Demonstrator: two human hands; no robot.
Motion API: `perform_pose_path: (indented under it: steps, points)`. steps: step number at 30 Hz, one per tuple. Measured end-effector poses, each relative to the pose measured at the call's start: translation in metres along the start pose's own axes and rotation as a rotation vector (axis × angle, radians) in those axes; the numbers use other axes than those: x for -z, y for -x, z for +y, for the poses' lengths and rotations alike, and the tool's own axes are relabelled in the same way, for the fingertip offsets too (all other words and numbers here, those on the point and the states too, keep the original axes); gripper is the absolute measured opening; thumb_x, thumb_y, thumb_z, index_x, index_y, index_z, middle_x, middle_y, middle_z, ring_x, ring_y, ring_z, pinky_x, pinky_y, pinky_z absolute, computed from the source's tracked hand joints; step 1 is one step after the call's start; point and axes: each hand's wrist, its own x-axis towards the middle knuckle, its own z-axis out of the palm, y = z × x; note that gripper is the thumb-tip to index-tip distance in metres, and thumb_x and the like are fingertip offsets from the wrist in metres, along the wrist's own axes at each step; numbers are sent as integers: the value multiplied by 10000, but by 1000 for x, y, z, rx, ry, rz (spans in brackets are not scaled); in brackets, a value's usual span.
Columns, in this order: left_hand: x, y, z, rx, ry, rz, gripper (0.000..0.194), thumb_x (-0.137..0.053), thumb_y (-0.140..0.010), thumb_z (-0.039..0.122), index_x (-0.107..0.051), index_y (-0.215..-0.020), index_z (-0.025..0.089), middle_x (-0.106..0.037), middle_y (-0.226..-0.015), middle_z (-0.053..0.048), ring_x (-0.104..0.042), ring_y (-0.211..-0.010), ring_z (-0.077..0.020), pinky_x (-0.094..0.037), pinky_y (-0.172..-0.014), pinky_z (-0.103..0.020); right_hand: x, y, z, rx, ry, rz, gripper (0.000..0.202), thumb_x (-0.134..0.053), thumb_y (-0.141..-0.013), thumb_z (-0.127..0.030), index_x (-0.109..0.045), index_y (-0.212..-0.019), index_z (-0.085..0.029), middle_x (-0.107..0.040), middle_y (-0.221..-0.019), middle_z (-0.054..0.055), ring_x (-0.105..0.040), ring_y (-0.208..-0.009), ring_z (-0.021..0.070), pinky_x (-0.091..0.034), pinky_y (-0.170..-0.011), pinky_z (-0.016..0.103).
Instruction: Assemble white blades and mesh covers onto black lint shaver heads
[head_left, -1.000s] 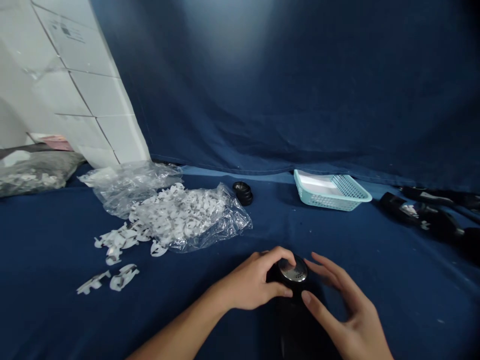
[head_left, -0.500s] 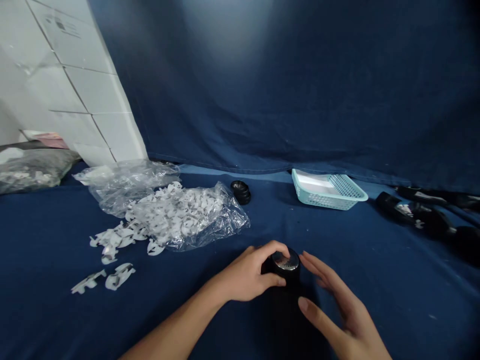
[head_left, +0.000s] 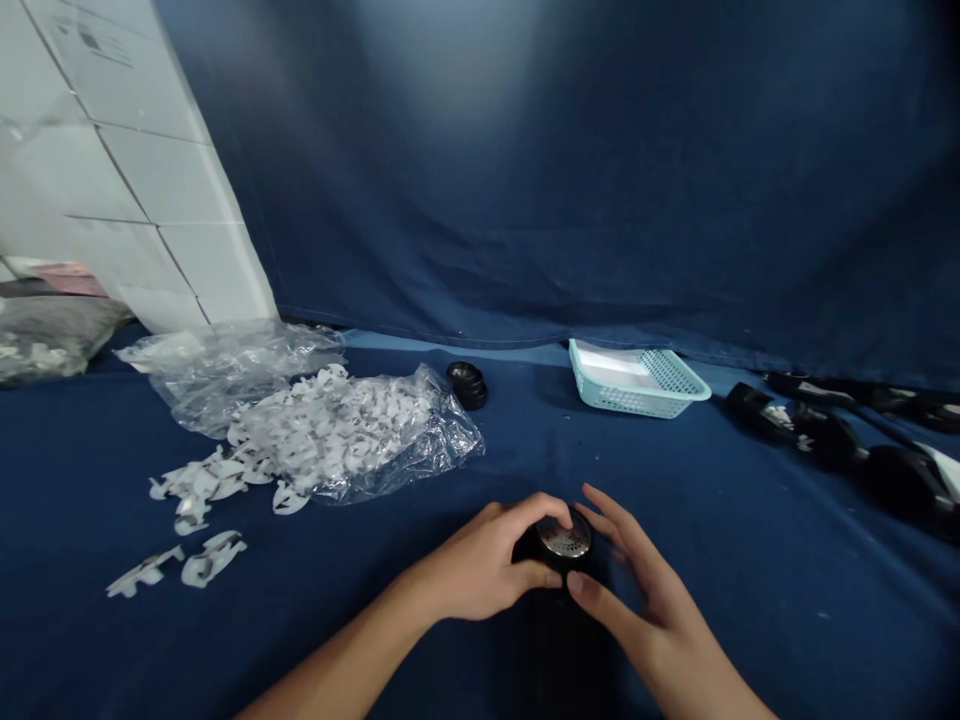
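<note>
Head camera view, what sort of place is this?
Probably a small workshop or parts-handling area: a clear plastic bag with many small white parts, some loose on the blue cloth, and a stack of black round pieces.

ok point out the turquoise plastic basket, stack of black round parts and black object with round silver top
Turquoise plastic basket (head_left: 636, 403): head view, front wall
Stack of black round parts (head_left: 469, 388): head view, its side
Black object with round silver top (head_left: 568, 542): head view, silver top
</note>
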Motion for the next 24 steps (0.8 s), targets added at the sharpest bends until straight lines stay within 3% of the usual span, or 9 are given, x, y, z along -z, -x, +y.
perform_pose_path:
  steps: [4,10,14,16,20,22,24]
  points:
    - [0,-1,1,-3,15,7,400,-689,-776,197,-543,-1118,346,-655,-1104,43,-554,-987,-248,-420,-879,-409,4,-8,6,62,92,70,489,-662,-793,-363,-489,-1249,-320,-639,-1168,69,-568,-1165,330,-368,-1037,595]
    - [-1,1,4,-1,45,28,427,-684,-783,227,-498,-1155,321,-649,-1089,7,-576,-989,-251,-438,-864,-410,6,-23,7,126,8,-148,604,-656,-831,-313,-375,-1365,-336,-593,-1247,52,-539,-1209,260,-373,-1067,492]
    - [-4,2,7,23,-15,33,388,-634,-829,301,-471,-1182,309,-632,-1139,-29,-580,-1015,-276,-449,-864,-431,3,-27,6,171,189,14,591,-770,-712,-302,-488,-1231,-291,-604,-1091,48,-590,-1062,285,-426,-984,495]
    - [-6,3,9,13,-48,31,371,-587,-846,253,-462,-1191,304,-634,-1135,-33,-591,-1009,-263,-452,-867,-417,3,-27,7,173,216,30,649,-792,-681,-311,-473,-1246,-294,-570,-1136,57,-581,-1062,295,-435,-969,500]
    - [-7,5,12,41,-83,51,394,-614,-825,255,-478,-1188,324,-631,-1158,-21,-589,-1020,-268,-453,-876,-415,9,-28,11,139,4,-204,736,-703,-786,-337,-314,-1411,-339,-471,-1389,69,-461,-1284,288,-350,-1086,499]
    - [-6,6,12,61,-75,57,421,-658,-804,291,-483,-1185,333,-632,-1153,-16,-583,-1030,-279,-453,-880,-424,12,-30,12,120,-72,-288,648,-666,-827,-331,-357,-1396,-330,-521,-1361,64,-462,-1296,272,-341,-1100,482]
    - [-4,7,13,73,-64,42,417,-656,-812,316,-482,-1191,331,-633,-1142,-22,-581,-1034,-285,-457,-876,-432,12,-32,12,130,-58,-270,610,-694,-812,-314,-414,-1354,-314,-593,-1266,63,-519,-1237,271,-366,-1079,473]
